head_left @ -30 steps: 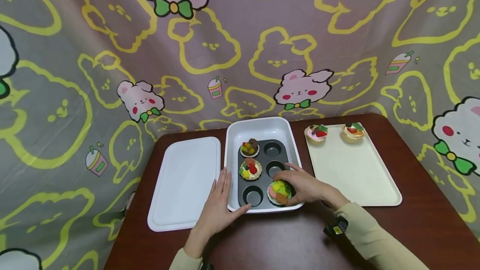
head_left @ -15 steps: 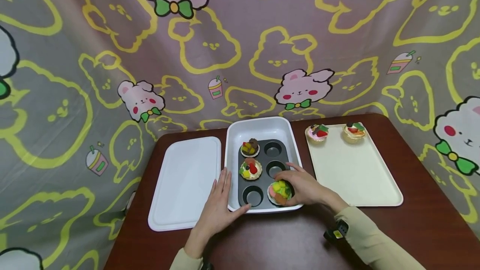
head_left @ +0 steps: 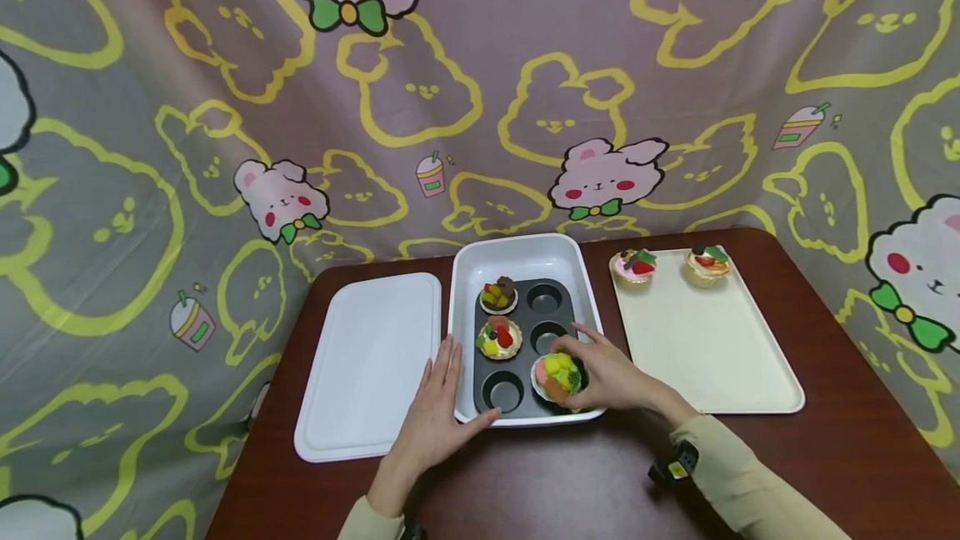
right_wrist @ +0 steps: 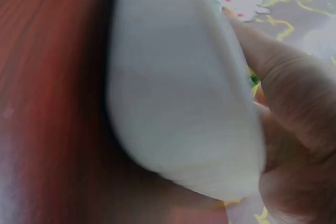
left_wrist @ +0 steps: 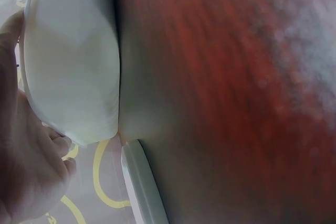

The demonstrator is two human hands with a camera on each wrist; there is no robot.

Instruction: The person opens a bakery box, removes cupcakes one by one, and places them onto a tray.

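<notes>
In the head view, my right hand (head_left: 611,375) pinches a toy fruit tart (head_left: 557,377) topped with yellow, green, pink and brown pieces. The tart sits at the front right cup of a dark muffin tin (head_left: 527,373), tilted and apparently a little raised. My left hand (head_left: 437,417) lies with straight fingers along the left front corner of the white deep pan (head_left: 517,258) that contains the tin. Two other tarts, one with chocolate and yellow fruit (head_left: 498,297) and one with a strawberry (head_left: 500,338), fill the back and middle left cups. Both wrist views mostly show the pan's outer wall (right_wrist: 178,87).
A white lid (head_left: 371,365) lies left of the pan. On the right stands a cream tray (head_left: 708,348) bearing a pink-cream tart (head_left: 633,267) and a tart with orange slices (head_left: 706,265) at its back edge. A patterned curtain (head_left: 495,107) encloses the dark wooden table (head_left: 525,490).
The tart in my right hand has tilted and shifted slightly up and left. The muffin tin and its other tarts have slid slightly left. My left hand stays in place.
</notes>
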